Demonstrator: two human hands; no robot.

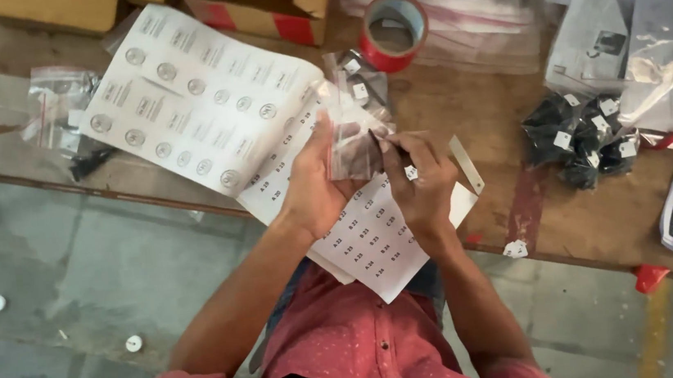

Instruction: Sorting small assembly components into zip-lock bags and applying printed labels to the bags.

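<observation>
Over the wooden table [518, 196] I hold both my hands close together, just above a sheet of paper with rows of letters and numbers. My left hand [316, 187] is closed around the side of a small clear plastic bag [353, 142], and I keep the bag up near me so I can see inside it. My right hand [418, 181] is pinched shut at the edge of that same bag, on something small and dark, but I cannot tell what that thing is. A thin white strip [466, 164] sticks out past my right fingers.

Under the bag lies the letter sheet [366, 244], and it hangs over the table edge toward my red shirt. Beside it is a bigger sheet with round pictures [188, 96], spread flat so it can be read. A roll of red tape [391, 32] stands behind my hands. To the right sits a pile of little black bags with white tags [579, 141], well apart from my hands. On the left is another clear bag [61, 104].

My thumbs and the bag hide what my fingers touch. Cardboard boxes [253, 4] at the top are cut off.
</observation>
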